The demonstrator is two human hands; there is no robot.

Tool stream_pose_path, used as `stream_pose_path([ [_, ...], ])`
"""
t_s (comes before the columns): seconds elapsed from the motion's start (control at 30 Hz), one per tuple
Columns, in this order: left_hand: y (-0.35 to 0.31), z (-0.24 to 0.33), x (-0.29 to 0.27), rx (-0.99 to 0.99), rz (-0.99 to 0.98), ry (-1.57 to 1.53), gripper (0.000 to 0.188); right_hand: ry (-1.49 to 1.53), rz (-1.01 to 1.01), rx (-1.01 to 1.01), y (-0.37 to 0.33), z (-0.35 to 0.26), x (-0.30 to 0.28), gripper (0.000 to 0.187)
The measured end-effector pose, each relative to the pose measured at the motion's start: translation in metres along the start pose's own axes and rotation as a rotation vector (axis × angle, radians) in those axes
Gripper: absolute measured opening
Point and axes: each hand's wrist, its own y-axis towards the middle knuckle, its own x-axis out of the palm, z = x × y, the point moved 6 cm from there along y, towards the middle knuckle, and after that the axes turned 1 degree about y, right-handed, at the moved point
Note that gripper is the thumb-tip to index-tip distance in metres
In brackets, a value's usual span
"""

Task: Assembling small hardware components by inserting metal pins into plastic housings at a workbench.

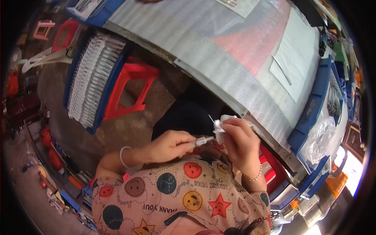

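In front of my body, my left hand (168,147) pinches a slim white piece (201,141) between thumb and fingers, its narrow end pointing right. My right hand (244,143) is closed on a crumpled white cloth or tissue (218,127), beside the narrow end of that piece. A thin light rod (211,117) sticks up from the white bundle. Whether the rod and the slim piece are one object is hidden by the bundle. Both hands are close together, just off the near edge of the table.
The table (188,37) has a sheet-like grey cover. A thin metal rod (282,70) lies on white paper (299,51). A blue bin (309,113) at right holds thin metal pieces and clear plastic. At left, a blue tray (109,84) of white-and-silver pieces rests on a red stool (131,88).
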Motion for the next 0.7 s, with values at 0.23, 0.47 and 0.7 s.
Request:
stream_pose_path([
  [0.23, -0.002, 0.001, 0.002, -0.226, -0.143, -0.690, 0.027, -0.320, -0.019, -0.051, 0.002, -0.007, -0.007, 0.028],
  [0.47, -0.013, -0.010, -0.018, -0.187, -0.089, -0.721, 0.028, -0.983, 0.345, 0.304, -0.013, 0.025, -0.134, 0.027],
  [0.7, -0.006, -0.026, -0.027, -0.114, -0.101, -0.650, 0.031, -0.581, 0.345, 0.211, -0.017, 0.005, -0.097, 0.038],
])
